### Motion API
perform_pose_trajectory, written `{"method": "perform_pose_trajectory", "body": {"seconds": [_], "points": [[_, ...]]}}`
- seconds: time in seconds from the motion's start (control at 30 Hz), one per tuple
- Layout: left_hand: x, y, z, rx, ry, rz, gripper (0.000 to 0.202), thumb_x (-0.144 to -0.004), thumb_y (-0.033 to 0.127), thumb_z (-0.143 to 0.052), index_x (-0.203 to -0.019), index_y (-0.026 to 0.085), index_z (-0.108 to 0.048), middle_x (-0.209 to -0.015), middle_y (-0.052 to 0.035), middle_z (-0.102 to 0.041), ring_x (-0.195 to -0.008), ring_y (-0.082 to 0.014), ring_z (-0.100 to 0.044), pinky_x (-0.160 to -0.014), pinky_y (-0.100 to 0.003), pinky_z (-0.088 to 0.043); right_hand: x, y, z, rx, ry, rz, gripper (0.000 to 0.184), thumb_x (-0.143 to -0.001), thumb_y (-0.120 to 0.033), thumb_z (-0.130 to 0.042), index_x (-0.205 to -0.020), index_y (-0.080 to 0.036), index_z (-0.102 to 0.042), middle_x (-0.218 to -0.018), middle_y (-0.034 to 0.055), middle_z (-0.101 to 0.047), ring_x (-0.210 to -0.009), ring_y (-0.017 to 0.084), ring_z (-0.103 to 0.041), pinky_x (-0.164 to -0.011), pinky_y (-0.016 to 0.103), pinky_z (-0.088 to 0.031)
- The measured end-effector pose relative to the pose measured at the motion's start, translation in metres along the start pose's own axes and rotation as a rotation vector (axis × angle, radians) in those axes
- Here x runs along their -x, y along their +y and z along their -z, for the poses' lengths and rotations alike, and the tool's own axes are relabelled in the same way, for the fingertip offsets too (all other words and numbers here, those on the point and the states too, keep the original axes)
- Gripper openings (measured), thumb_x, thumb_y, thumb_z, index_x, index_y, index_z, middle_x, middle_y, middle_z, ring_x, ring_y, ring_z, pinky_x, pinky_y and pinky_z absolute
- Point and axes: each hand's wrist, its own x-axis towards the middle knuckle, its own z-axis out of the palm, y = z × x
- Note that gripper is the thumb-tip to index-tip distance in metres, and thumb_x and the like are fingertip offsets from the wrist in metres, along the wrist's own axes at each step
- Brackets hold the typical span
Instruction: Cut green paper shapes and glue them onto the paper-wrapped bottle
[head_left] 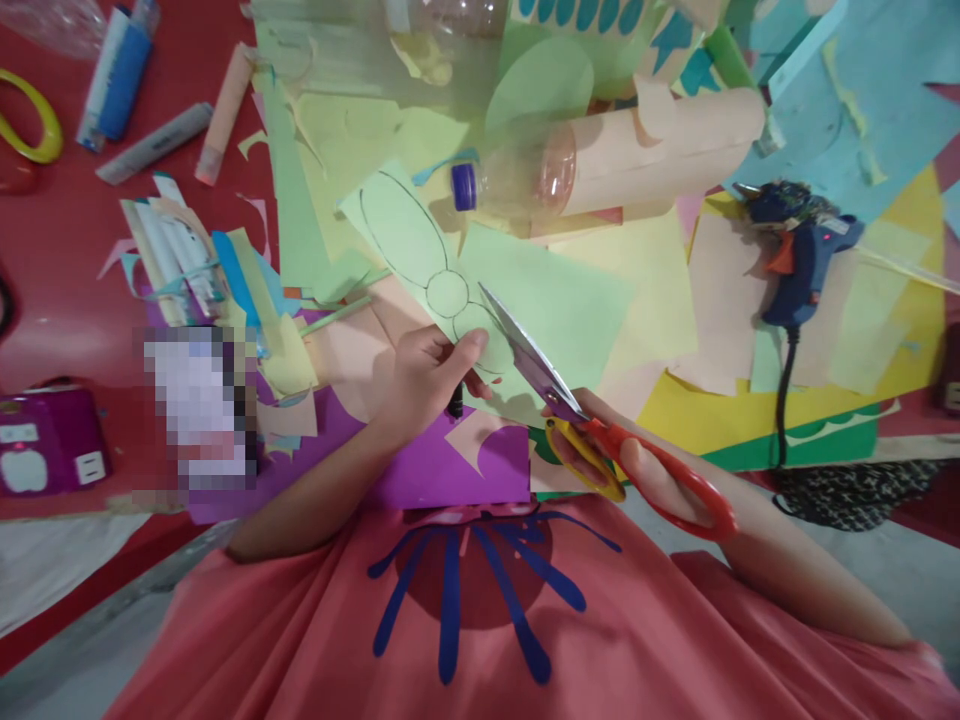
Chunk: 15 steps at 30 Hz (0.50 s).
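Observation:
My left hand (431,375) pinches a pale green piece of paper (401,225) near its lower end. On the paper a propeller-like outline is drawn in dark ink, with a small circle between two long loops. A black-tipped pen or marker end (455,402) shows under the left fingers. Scissors (536,360) with one red and one yellow handle are in my right hand (637,465), its fingers through the loops. Their blades look nearly closed and point up and left, the tip beside the drawn circle at the paper's right edge.
A plastic bottle (525,180) with a purple cap, wrapped in peach paper, lies ahead. At right sits a blue glue gun (806,265) with a black cord. Markers (176,250), a blurred-out phone-like object (199,405) and a purple box (52,440) lie left. Coloured paper sheets overlap beneath.

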Motion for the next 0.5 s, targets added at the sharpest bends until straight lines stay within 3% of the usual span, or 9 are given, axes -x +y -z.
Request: {"method": "perform_pose_trajectory", "body": {"seconds": [0.2, 0.33, 0.5], "points": [[0.000, 0.000, 0.001, 0.005, -0.012, -0.007, 0.042, -0.078, 0.049, -0.070, -0.052, 0.018, -0.061, -0.045, -0.0020, -0.065, -0.038, -0.0141, -0.063, -0.035, -0.020, -0.043, -0.005, -0.003, -0.010, -0.065, 0.065, -0.043, 0.063, -0.085, -0.083, -0.042, -0.116, -0.029, -0.053, -0.074, -0.0017, -0.047, -0.057, 0.013, -0.036, -0.052, 0.028, -0.036], [-0.001, -0.003, 0.002, -0.021, -0.029, -0.003, 0.046, -0.080, 0.051, -0.068, -0.049, 0.018, -0.059, -0.044, -0.0023, -0.065, -0.033, -0.0114, -0.056, -0.033, -0.020, -0.040, -0.006, -0.006, -0.015, -0.083, 0.080, -0.043, 0.064, -0.081, -0.086, -0.045, -0.113, -0.031, -0.053, -0.071, -0.0021, -0.042, -0.058, 0.015, -0.033, -0.052, 0.029, -0.032], [-0.002, -0.004, 0.002, 0.042, -0.024, 0.020, 0.037, -0.079, 0.046, -0.068, -0.055, 0.019, -0.058, -0.042, -0.0007, -0.063, -0.040, -0.0155, -0.065, -0.034, -0.020, -0.042, -0.004, -0.011, -0.016, -0.067, 0.111, -0.028, 0.065, -0.079, -0.087, -0.046, -0.110, -0.031, -0.051, -0.073, -0.0022, -0.041, -0.060, 0.015, -0.034, -0.056, 0.030, -0.032]]}}
